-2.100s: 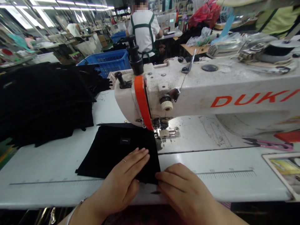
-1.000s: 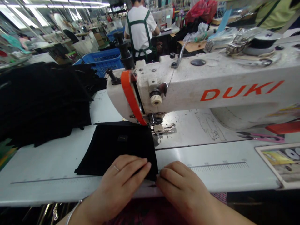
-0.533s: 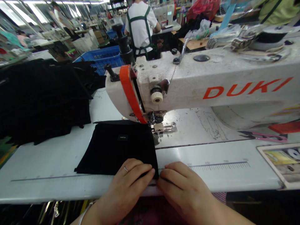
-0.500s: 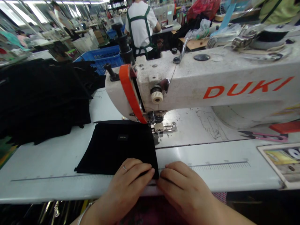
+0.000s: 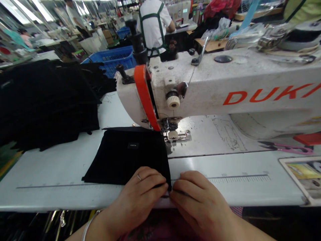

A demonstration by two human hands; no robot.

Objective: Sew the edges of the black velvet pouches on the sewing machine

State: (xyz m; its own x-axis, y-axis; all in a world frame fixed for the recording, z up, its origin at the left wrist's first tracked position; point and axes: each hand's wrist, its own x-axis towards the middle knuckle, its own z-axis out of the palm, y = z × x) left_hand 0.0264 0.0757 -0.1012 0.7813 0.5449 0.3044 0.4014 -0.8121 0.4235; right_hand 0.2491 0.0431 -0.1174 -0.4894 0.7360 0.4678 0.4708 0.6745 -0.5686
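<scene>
A black fabric piece with a small dark label lies flat on the sewing table, its far right edge under the presser foot of the sewing machine. With thumb and fingers closed, my left hand grips the cloth near its front right corner. My right hand is pinched at that same corner, its fingertips almost meeting the left ones. What lies between the right fingertips is mostly hidden, but the corner's edge runs into them.
A heap of black fabric pieces covers the table's left side. Pink thread snips and a red object lie right of the machine. Behind stand a blue crate and a seated co-worker. A printed ruler follows the front edge.
The view has shifted slightly, so the machine sits a little farther right. Both hands keep their hold at the fabric's corner, and the cloth has hardly moved.
</scene>
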